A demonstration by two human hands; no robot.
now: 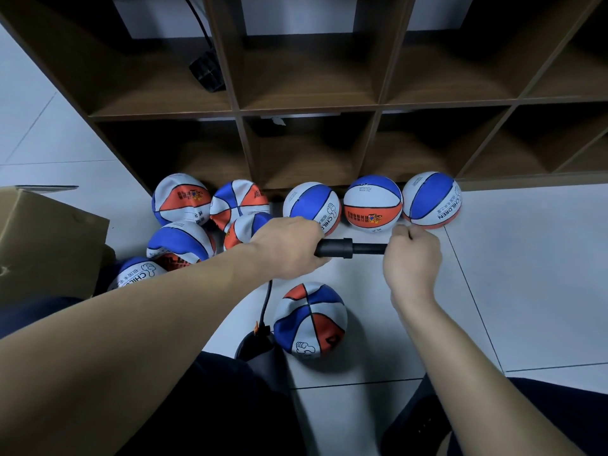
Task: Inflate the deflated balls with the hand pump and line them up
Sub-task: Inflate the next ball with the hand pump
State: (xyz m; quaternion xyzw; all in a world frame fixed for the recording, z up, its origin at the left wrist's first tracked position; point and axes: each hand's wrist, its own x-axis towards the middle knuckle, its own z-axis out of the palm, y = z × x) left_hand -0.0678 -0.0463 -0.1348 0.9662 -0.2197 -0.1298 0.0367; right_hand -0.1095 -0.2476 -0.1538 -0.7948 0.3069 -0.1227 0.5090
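Pale glossy floor tiles [526,274] run up to a dark wood-grain cubby shelf [309,106] with square open compartments. At the centre, a matte black pump [348,247], a smooth cylinder with a thicker collar, lies level between two hands. The left hand [286,246] is wrapped around its fat end; the right hand [413,258] is curled tight over the thin end. A thin black hose [266,301] drops from it toward 6 o'clock to a soft, dented ball [311,319] with blue, orange and pale grey panels lying on the floor. At 12 o'clock, three round, firm balls [372,203] sit side by side against the shelf foot. At 10 o'clock, a heap of creased, sagging balls [182,199] lies bunched together. A brown cardboard box [42,238] stands at 9 o'clock.
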